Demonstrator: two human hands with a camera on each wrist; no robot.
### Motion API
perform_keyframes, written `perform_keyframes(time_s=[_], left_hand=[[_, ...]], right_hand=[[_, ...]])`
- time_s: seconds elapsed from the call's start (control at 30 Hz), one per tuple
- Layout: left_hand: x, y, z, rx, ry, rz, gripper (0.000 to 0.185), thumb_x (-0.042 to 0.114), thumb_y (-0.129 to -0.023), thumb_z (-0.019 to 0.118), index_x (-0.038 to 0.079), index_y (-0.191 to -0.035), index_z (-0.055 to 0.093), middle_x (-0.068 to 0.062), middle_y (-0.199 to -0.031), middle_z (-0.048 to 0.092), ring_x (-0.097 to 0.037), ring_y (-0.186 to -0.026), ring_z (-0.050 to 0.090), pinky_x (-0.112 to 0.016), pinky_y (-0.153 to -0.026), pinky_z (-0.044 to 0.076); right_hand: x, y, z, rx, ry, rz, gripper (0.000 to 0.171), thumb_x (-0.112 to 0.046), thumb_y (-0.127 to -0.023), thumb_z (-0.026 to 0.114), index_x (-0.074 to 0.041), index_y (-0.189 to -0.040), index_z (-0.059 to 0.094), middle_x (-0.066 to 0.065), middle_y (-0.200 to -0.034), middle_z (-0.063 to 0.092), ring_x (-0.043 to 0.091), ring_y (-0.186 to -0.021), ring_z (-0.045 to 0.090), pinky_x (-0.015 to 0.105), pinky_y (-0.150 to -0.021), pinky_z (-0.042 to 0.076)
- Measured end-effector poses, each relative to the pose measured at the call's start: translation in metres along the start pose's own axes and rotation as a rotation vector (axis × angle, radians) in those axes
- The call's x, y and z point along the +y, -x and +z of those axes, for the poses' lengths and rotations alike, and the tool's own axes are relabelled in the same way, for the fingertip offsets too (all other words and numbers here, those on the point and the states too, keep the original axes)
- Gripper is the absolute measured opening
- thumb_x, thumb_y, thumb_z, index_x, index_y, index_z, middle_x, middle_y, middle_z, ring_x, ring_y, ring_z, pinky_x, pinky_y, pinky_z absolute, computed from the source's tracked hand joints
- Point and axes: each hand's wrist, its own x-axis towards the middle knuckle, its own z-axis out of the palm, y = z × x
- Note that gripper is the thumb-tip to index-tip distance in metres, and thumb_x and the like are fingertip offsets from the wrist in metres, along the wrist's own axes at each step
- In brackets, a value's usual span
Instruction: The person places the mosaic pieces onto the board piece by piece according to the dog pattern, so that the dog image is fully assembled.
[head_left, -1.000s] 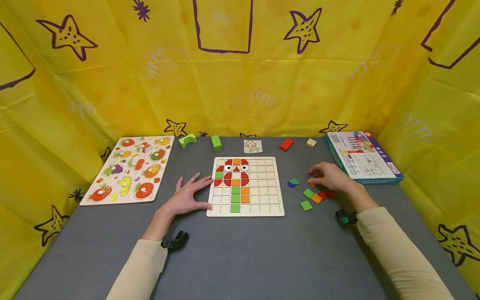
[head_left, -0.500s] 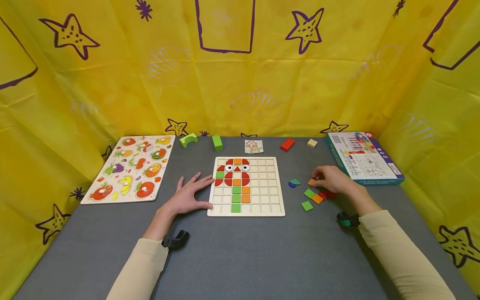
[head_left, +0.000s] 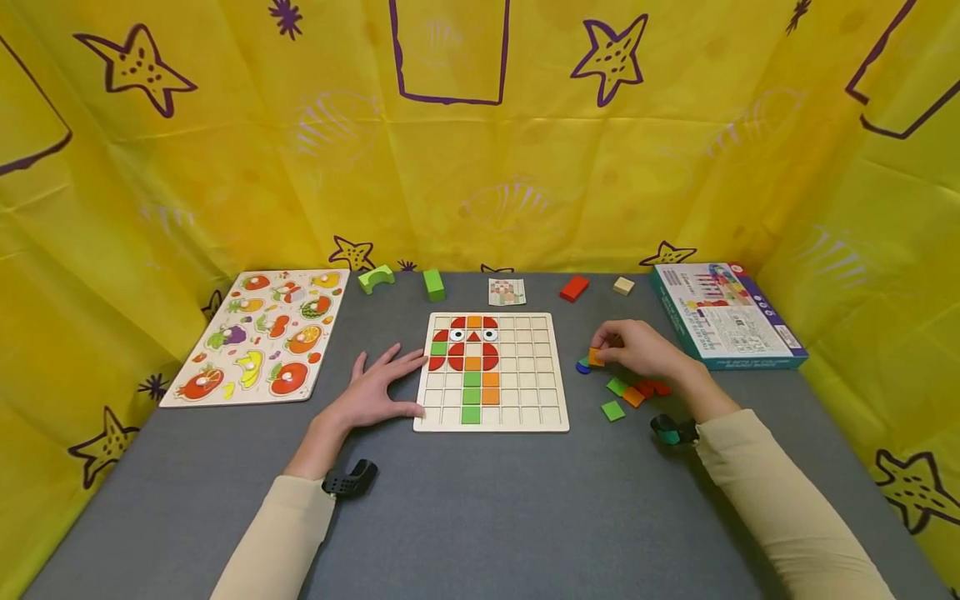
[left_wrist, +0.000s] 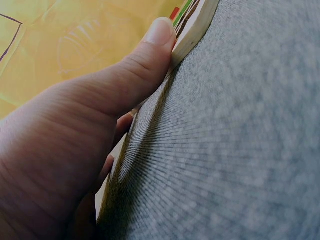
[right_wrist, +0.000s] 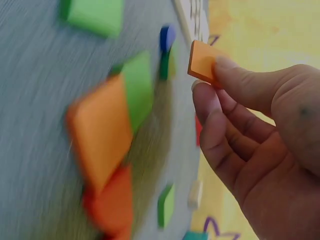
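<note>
An orange tile [head_left: 596, 357] was pinched in the right hand [head_left: 637, 350], grip closed on it w/ thumb and fingertips, held just above the counter [head_left: 480, 500] betw. the grid board [head_left: 491, 372] and the loose tiles [head_left: 626, 393]. The left hand [head_left: 375, 392] was laid flat, grip relaxed, thumb touching the board's left edge. Open counter was seen in front of the board. The board held an owl-like pattern in its left columns; right columns were bare. A fruit puzzle [head_left: 258, 337] and a box [head_left: 723, 314] were set well apart at the sides.

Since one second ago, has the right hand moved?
Yes. The right hand, pinching an orange tile, has moved left toward the grid board, away from the boxed game.
</note>
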Motion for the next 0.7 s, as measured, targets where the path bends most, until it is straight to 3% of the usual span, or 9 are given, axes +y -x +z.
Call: perform_keyframes(time_s=[0.33,0.7], left_hand=[[0.000,-0.001,0.000,-0.007,0.002,-0.005,0.092,0.056,-0.078,0.082,0.016,-0.154,0.046,-0.005,-0.160,0.038,-0.038,-0.151,0.014,-0.070,-0.110,-0.008],[-0.001,-0.001,0.000,-0.011,-0.002,-0.012,0.093,0.058,-0.078,0.081,0.017,-0.154,0.047,-0.004,-0.160,0.039,-0.038,-0.151,0.014,-0.071,-0.109,-0.009]], right_hand=[[-0.038,-0.025,0.024,-0.026,-0.061,-0.063,0.008,-0.007,-0.095,0.071,-0.007,-0.103,0.070,0.004,-0.092,0.065,0.021,-0.079,0.057,0.034,-0.070,0.049],[-0.074,-0.054,0.064,-0.094,-0.050,-0.153,0.007,-0.007,-0.093,0.073,-0.010,-0.098,0.071,-0.001,-0.089,0.063,0.017,-0.081,0.056,0.031,-0.075,0.048]])
